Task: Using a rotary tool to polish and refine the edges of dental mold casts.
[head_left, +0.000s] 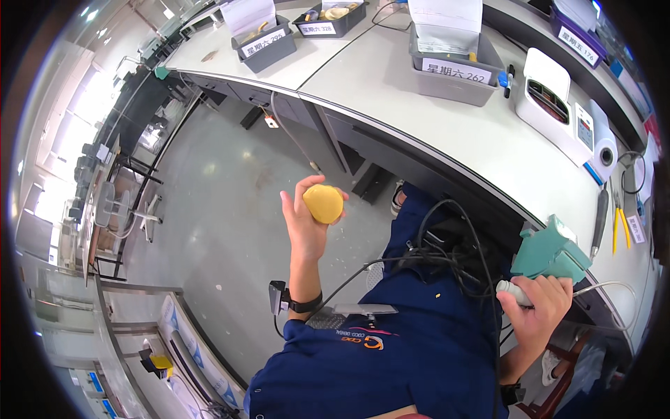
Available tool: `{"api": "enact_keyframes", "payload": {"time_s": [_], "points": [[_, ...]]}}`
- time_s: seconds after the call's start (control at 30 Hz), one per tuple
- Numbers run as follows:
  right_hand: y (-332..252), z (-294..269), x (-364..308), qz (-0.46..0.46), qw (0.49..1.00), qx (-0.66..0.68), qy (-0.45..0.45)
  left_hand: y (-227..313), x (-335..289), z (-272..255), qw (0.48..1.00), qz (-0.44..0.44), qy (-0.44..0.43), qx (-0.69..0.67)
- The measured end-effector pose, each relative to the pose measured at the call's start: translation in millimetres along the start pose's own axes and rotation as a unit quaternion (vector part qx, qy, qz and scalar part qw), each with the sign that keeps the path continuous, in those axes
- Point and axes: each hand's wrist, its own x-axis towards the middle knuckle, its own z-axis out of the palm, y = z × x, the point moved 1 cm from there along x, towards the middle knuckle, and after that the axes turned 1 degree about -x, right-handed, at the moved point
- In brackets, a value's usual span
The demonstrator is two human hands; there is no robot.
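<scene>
My left hand [307, 237] is raised over the floor, apart from the bench. Its fingers curl around a rounded yellow plaster-like piece [323, 203], whose smooth flat face shows. At the lower right, my right hand [543, 307] is closed around a pale grey cylindrical handpiece [514, 292]; a light-coloured cord runs off beyond the hand. Just past those fingers, a teal block-shaped fixture [551, 251] sits at the bench edge. The fingers overlap its lower side; whether they touch it, I cannot tell.
The white bench [391, 77] carries grey bins [453, 87] with papers, a white device with a control panel [555, 112] and yellow-handled pliers [620, 220]. Black cables [481, 244] loop across my lap. At far left stands a chair [115, 209].
</scene>
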Motion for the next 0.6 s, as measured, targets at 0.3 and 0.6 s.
{"api": "enact_keyframes", "payload": {"time_s": [0.3,0.6], "points": [[0.6,0.1,-0.7,-0.001,1.000,-0.001,0.003,1.9,-0.1,-2.7,0.999,-0.012,-0.038,-0.009],[-1.1,-0.3,-0.2,0.001,1.000,0.005,0.007,-2.4,0.6,-4.3,1.000,-0.001,-0.017,0.024]]}}
